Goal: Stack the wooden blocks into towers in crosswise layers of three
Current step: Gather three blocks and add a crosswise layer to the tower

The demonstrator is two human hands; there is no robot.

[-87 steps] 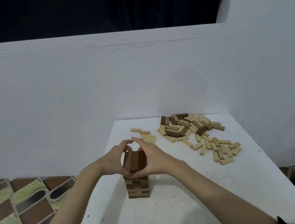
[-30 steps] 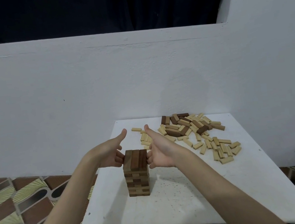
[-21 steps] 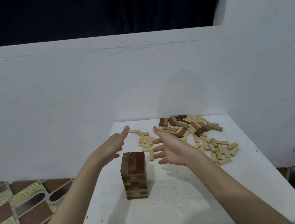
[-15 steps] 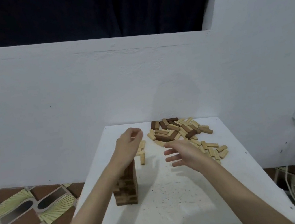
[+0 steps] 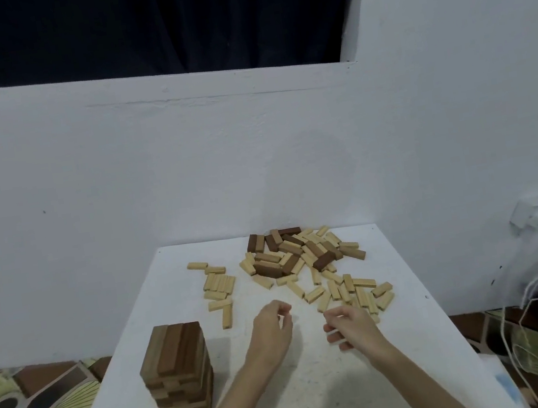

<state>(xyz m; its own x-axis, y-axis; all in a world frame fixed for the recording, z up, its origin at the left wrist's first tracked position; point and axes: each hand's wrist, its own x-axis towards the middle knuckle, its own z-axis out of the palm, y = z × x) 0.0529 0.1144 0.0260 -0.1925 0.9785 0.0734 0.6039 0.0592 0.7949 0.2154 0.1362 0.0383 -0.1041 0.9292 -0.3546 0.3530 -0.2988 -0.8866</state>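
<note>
One tower up, loads of blocks left to go

The dark-wood tower point(image 5: 177, 372) stands finished-looking at the near left of the white table point(image 5: 418, 338), crosswise layers with three blocks across the top. Both hands hang empty over the middle: left hand point(image 5: 271, 331) and right hand point(image 5: 350, 325), fingers loosely curled, gripping nothing. Still to stack, I'd say: the mixed pile of loose blocks point(image 5: 299, 255) at the far side, the light blocks point(image 5: 355, 290) trailing nearer, and a small light bunch point(image 5: 219, 288) to the left.

A white table point(image 5: 321, 386) bears a tower point(image 5: 179, 372) and loose blocks point(image 5: 303, 264).
</note>
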